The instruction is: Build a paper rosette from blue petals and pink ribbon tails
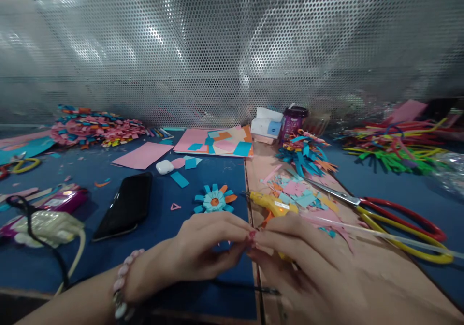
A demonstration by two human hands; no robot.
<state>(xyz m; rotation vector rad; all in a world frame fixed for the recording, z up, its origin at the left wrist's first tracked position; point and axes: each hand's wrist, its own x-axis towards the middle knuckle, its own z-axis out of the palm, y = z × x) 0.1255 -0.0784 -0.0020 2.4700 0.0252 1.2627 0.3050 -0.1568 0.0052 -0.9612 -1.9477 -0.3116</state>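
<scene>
My left hand (208, 242) and my right hand (308, 255) meet low in the middle of the view. Between their fingertips is a small pink paper piece (251, 236), pinched from both sides and mostly hidden. Just beyond my left hand lies a flower of folded blue and orange paper (215, 199). A yellow glue gun (273, 203) lies behind my right hand, which covers part of it; a clear glue stick (366, 231) runs off to the right. To the left of my hands a little pink paper triangle (175, 207) rests on the blue tabletop.
Large scissors (402, 223) lie at right, near paper scraps (300, 194). A black phone (126, 204), a white earbud case (165, 167) and a purple power strip (65, 200) are at left. Paper sheets (145, 155), strip piles (94, 129) and a perforated metal screen (203, 49) stand behind.
</scene>
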